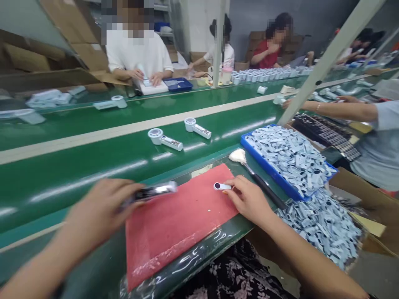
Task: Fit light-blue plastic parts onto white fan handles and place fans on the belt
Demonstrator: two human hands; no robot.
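Note:
My left hand [106, 203] is closed on a blurred device [156, 190] with a dark and shiny body, above the left part of a red mat [183, 211]. Between the thumb and fingers of my right hand [246, 195] is a small pale blue part [222, 186] with a dark oval spot, over the mat's right side. The two held things are apart. Just right of my right hand lies a black-handled tool [264, 187] with a white wrapped head.
A blue tray [271, 168] heaped with pale parts stands at the right, beside another pile [324, 224]. Two white round-headed devices [165, 139] [197, 128] lie on the green conveyor [124, 153]. Several people sit across it; a co-worker's arm [343, 110] reaches in from the right.

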